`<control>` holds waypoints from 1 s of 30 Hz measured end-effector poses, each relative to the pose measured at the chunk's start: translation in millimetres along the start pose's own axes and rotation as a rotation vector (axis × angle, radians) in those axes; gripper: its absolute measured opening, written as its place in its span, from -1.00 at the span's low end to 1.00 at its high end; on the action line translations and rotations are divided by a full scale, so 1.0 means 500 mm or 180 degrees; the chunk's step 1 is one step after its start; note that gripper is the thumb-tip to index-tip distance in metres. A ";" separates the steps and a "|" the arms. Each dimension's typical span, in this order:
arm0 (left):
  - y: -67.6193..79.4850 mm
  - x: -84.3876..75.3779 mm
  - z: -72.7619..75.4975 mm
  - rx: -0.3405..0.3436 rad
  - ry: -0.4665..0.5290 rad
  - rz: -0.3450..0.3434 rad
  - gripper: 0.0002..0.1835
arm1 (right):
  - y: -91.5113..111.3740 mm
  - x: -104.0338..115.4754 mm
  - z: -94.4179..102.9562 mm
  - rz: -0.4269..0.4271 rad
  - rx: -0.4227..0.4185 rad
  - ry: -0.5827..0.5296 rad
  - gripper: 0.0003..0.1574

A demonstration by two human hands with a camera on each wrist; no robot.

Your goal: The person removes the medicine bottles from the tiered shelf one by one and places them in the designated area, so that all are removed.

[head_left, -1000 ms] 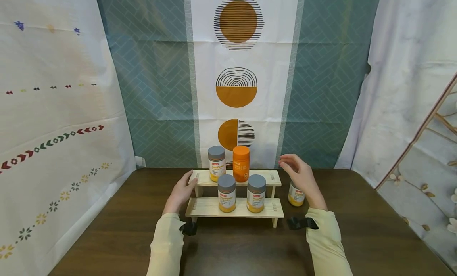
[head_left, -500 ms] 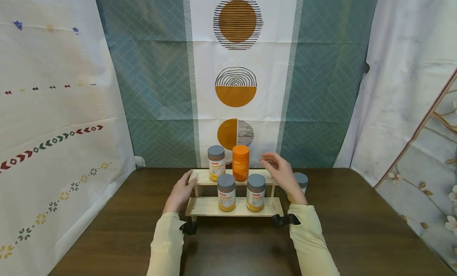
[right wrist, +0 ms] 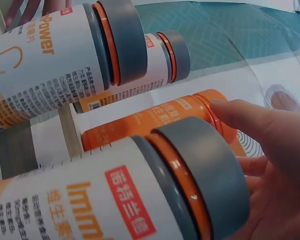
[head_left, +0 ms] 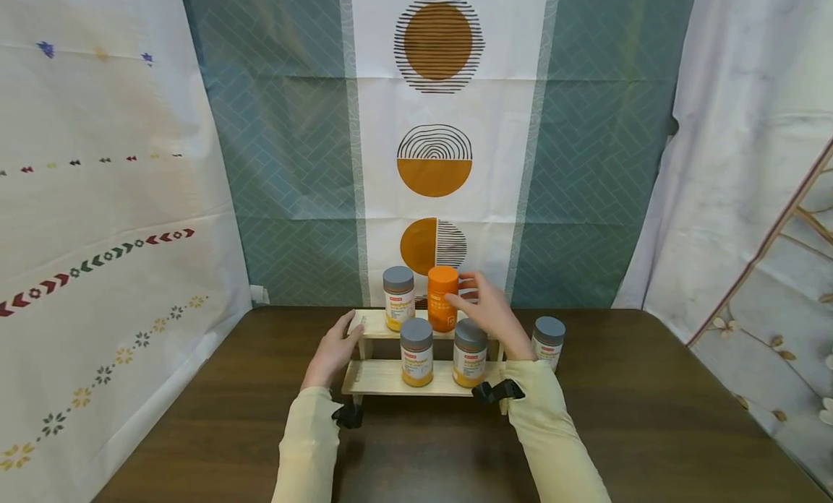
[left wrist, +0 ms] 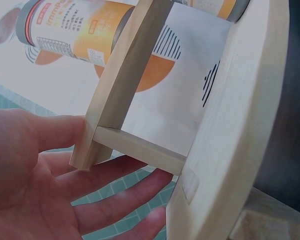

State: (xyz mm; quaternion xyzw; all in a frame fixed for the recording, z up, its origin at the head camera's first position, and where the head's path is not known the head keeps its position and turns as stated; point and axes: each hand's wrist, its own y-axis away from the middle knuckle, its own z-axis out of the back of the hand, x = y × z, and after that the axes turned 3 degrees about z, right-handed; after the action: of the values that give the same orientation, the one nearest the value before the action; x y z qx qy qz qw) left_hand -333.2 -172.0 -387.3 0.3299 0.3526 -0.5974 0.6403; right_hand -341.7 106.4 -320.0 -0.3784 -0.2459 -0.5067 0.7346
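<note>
An orange bottle [head_left: 442,311] stands on the upper step of a two-tier wooden rack [head_left: 377,375]. My right hand [head_left: 491,311] is at its right side, thumb across the front near the cap and fingertips at the far side. In the right wrist view, the thumb [right wrist: 250,117] meets the orange cap, partly hidden behind a nearer grey-lidded jar [right wrist: 125,195]. My left hand [head_left: 333,353] holds the left end of the upper step. The left wrist view shows the thumb [left wrist: 60,131] against the board's end and the fingers reaching past its leg.
A grey-capped jar [head_left: 399,301] stands left of the orange bottle. Two similar jars, one left [head_left: 416,355] and one right [head_left: 469,358], occupy the lower step. Another jar [head_left: 548,340] stands on the dark table [head_left: 644,409] right of the rack. Patterned cloth [head_left: 586,163] hangs behind.
My right hand has moved left from above the jar on the table, across the rack's right end, to the orange bottle. My left hand stays at the rack's left end.
</note>
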 end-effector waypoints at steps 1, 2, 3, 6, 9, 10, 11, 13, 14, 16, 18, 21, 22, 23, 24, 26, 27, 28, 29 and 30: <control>0.000 0.000 -0.001 0.0002 0.0004 0.0001 -0.39 | -0.002 0.002 -0.002 0.0001 0.0011 0.0001 -0.23; 0.000 0.000 -0.001 -0.0001 -0.0002 -0.0005 -0.39 | -0.005 0.002 -0.004 0.0013 0.0018 0.0008 -0.22; 0.001 0.000 -0.001 -0.0002 -0.0001 -0.0007 -0.39 | -0.007 0.002 -0.006 0.0024 0.0025 0.0027 -0.22; 0.001 -0.001 -0.001 -0.0002 -0.0013 -0.0032 -0.39 | -0.014 0.003 -0.011 0.0028 0.0037 0.0056 -0.22; 0.000 -0.001 -0.001 -0.0004 -0.0012 -0.0038 -0.39 | -0.017 0.002 -0.014 0.0008 0.0053 0.0060 -0.21; 0.001 -0.002 -0.001 0.0001 -0.0005 -0.0037 -0.39 | -0.017 0.002 -0.015 0.0003 0.0060 0.0061 -0.20; 0.000 -0.001 -0.001 0.0004 0.0000 -0.0035 -0.39 | -0.017 0.001 -0.015 0.0001 0.0068 0.0064 -0.19; 0.000 -0.001 -0.002 0.0007 0.0011 -0.0042 -0.39 | -0.017 0.001 -0.015 -0.0007 0.0081 0.0049 -0.17; 0.000 0.000 -0.002 0.0006 0.0012 -0.0044 -0.39 | -0.017 0.001 -0.015 -0.0002 0.0087 0.0053 -0.16; -0.001 0.000 -0.002 0.0007 0.0017 -0.0052 -0.39 | -0.017 0.000 -0.015 0.0024 0.0099 0.0068 -0.15; -0.001 0.000 -0.002 0.0004 0.0022 -0.0054 -0.39 | -0.016 -0.001 -0.016 0.0055 0.0106 0.0074 -0.15; 0.000 0.000 -0.001 -0.0003 0.0023 -0.0043 -0.39 | -0.016 -0.002 -0.016 0.0089 0.0101 0.0083 -0.15; 0.001 0.000 -0.001 -0.0005 0.0021 -0.0042 -0.39 | -0.016 -0.003 -0.016 0.0121 0.0095 0.0098 -0.16; 0.001 0.000 -0.001 -0.0006 0.0021 -0.0039 -0.39 | -0.016 -0.003 -0.017 0.0121 0.0085 0.0086 -0.15; 0.001 0.000 -0.001 -0.0007 0.0017 -0.0040 -0.39 | -0.017 -0.003 -0.017 0.0129 0.0072 0.0082 -0.15; 0.001 0.000 0.000 -0.0006 0.0016 -0.0048 -0.39 | -0.017 -0.004 -0.017 0.0132 0.0051 0.0051 -0.14; 0.001 0.000 0.000 -0.0007 0.0016 -0.0051 -0.39 | -0.017 -0.004 -0.017 0.0138 0.0039 0.0051 -0.14; 0.001 0.001 0.000 -0.0007 0.0017 -0.0053 -0.39 | -0.018 -0.004 -0.017 0.0136 0.0030 0.0045 -0.14; 0.001 0.001 0.001 -0.0009 0.0015 -0.0052 -0.39 | -0.018 -0.003 -0.017 0.0107 0.0019 0.0024 -0.14; 0.001 0.001 0.002 -0.0010 0.0017 -0.0054 -0.39 | -0.018 -0.003 -0.017 0.0081 0.0003 0.0010 -0.14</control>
State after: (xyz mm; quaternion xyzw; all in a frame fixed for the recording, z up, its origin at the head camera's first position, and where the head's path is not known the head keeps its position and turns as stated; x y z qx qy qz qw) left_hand -332.7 -172.9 -387.3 0.3275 0.3580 -0.6014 0.6347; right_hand -351.0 98.5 -323.4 -0.3804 -0.2402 -0.4978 0.7415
